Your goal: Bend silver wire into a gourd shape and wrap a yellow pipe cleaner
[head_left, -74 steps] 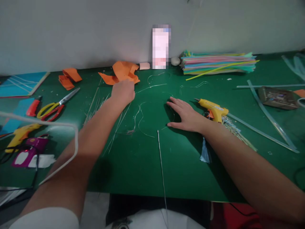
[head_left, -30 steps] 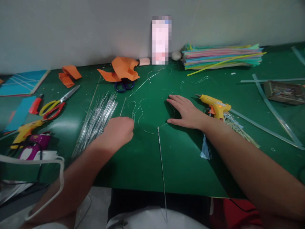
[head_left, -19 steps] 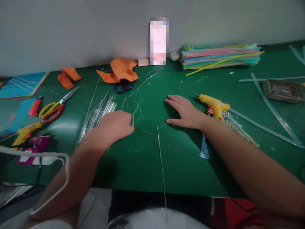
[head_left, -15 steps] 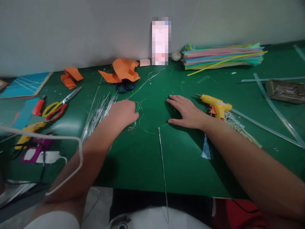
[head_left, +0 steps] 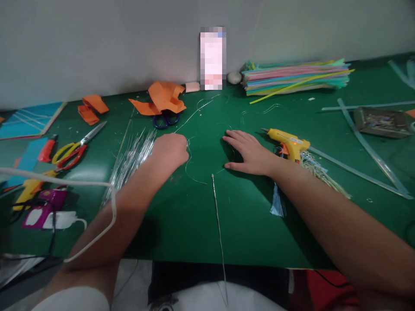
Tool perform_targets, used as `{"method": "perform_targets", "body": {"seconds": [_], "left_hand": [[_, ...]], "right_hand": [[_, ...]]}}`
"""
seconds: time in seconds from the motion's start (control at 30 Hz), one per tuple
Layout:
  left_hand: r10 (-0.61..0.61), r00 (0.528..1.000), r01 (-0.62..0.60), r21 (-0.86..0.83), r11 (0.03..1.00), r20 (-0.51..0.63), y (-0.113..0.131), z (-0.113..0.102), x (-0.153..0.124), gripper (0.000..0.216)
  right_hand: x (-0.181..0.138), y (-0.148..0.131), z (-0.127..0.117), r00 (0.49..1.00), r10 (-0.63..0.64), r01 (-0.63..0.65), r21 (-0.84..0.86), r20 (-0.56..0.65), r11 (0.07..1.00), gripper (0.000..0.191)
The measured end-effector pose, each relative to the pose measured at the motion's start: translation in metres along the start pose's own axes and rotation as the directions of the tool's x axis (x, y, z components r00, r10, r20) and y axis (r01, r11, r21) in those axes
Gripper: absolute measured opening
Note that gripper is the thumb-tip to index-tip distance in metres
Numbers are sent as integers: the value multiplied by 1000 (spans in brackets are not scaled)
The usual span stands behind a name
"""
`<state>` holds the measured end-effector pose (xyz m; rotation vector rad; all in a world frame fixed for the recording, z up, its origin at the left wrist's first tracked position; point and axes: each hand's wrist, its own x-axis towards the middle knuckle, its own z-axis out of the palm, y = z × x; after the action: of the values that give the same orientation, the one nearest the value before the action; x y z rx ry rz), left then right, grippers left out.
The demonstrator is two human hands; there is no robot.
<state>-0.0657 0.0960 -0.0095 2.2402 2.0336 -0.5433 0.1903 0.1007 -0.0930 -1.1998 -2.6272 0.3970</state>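
My left hand (head_left: 171, 149) is closed in a fist on the table, at the upper end of a bundle of silvery wires (head_left: 131, 157). Thin wire (head_left: 189, 160) comes out by its fingertips and curls onto the green surface; the rest of what it grips is hidden. My right hand (head_left: 246, 151) lies palm down with fingers spread, holding nothing, over another fine strand. Between the hands and closer to me, a twisted wire stem (head_left: 218, 216) with a small pale tip runs past the table's near edge. Beside my right wrist are a yellow glue gun (head_left: 290, 142) and a blue tassel (head_left: 278, 203).
Scissors (head_left: 78, 149), a purple box (head_left: 48, 207) and a white cable (head_left: 81, 183) are at left. Crumpled orange paper (head_left: 167, 99), a propped phone (head_left: 212, 60) and colourful strips (head_left: 295, 77) line the wall. Glue sticks (head_left: 366, 138) and a small tray (head_left: 356, 121) are at right.
My left hand has shifted slightly right across the table, and the loose wire loops beneath it no longer show. My right hand stays flat. The view has turned a little.
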Motion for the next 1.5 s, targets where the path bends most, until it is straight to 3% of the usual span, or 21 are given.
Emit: {"method": "perform_targets", "body": {"seconds": [0.17, 0.27, 0.3, 0.47, 0.67, 0.8, 0.87, 0.93, 1.07, 1.13, 1.2, 1.33, 1.5], "left_hand": [[63, 972, -43, 93, 995, -225, 10, -46, 21, 27], [261, 905, -227, 137, 964, -335, 29, -63, 56, 32], [321, 879, -277, 170, 946, -351, 37, -65, 70, 32], [408, 871, -361, 206, 909, -272, 69, -54, 131, 38], [493, 830, -426, 274, 862, -261, 77, -38, 155, 35], [440, 828, -423, 127, 897, -349, 61, -35, 133, 34], [367, 822, -400, 19, 916, -436, 47, -33, 108, 33], [330, 829, -407, -82, 910, -451, 32, -27, 76, 32], [334, 884, -417, -227, 880, -328, 2, -7, 9, 44], [311, 928, -360, -285, 888, -205, -9, 7, -18, 63], [320, 943, -333, -321, 887, -94, -17, 19, -37, 82], [342, 938, -337, -371, 865, -53, -20, 37, -47, 108], [401, 911, -408, -348, 844, -95, -17, 48, -26, 127]], "right_hand": [[0, 0, 0, 1000, -16, 16, -1, -1, 1000, 95], [-1, 0, 0, 1000, -13, 13, -4, 2, 1000, 93], [-1, -1, 0, 1000, -12, 12, -5, 1, 1000, 92], [0, -5, -4, 1000, -3, 4, -12, 8, 1000, 93], [1, -6, -5, 1000, -7, 7, -21, 9, 1000, 94], [0, -4, -3, 1000, -17, 17, -19, -8, 1000, 94], [0, -3, -2, 1000, -23, 23, -18, -9, 1000, 94], [0, -2, -1, 1000, -28, 28, -12, -14, 1000, 94], [-1, 1, 0, 999, -25, 25, 12, -22, 1000, 98], [-2, 2, 1, 1000, -15, 16, 23, -19, 1000, 100], [-2, 2, 2, 1000, -5, 5, 38, -23, 999, 101], [-3, 0, 3, 999, 18, -16, 64, -27, 998, 103], [-2, -4, 3, 999, 36, -36, 21, 1, 999, 108]]}}
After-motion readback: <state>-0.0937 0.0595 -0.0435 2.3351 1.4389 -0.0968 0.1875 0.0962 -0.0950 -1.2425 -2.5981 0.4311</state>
